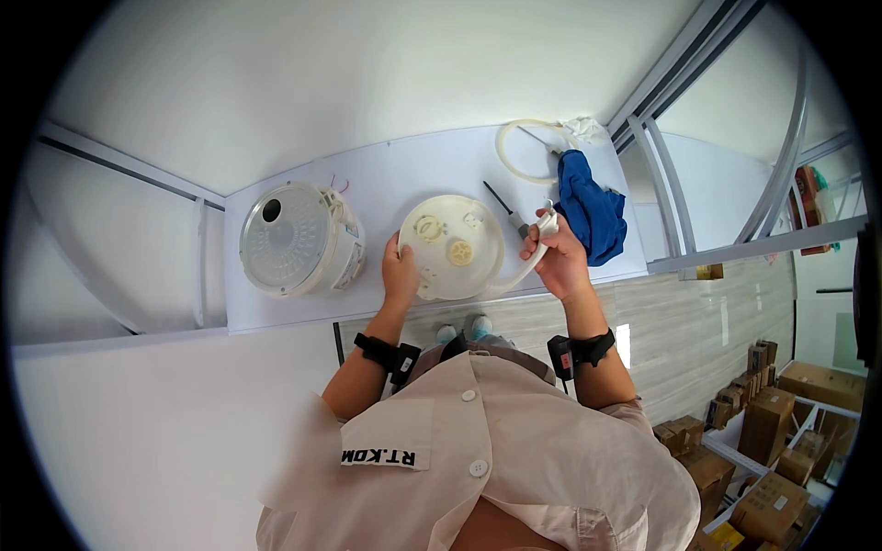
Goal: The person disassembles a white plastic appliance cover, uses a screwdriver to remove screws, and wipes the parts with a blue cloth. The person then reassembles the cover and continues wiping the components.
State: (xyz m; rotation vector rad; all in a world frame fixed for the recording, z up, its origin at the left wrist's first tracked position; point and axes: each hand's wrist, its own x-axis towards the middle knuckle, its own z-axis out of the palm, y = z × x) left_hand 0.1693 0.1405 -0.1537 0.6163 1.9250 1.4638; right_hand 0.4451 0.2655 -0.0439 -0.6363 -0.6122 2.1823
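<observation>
My left hand (400,269) grips the left edge of a round white plastic part (464,271), which has a pale yellow ring fitting (428,230), a yellow spoked piece (459,251) and a small white piece (473,219) inside. My right hand (562,266) is closed on a white hose (522,274) near its upper end, with a small metal piece at the fingertips. The hose curves down to the round part's right side. A screwdriver (498,196) lies just left of my right hand, its grey handle partly behind the fingers.
At the table's (377,165) left stands a white cylindrical housing (289,239) with a holed lid and red wires. At right lie a blue cloth (588,211), a coiled pale tube (510,124) and crumpled white material (583,129). Metal frames flank the table; cardboard boxes (767,427) stand lower right.
</observation>
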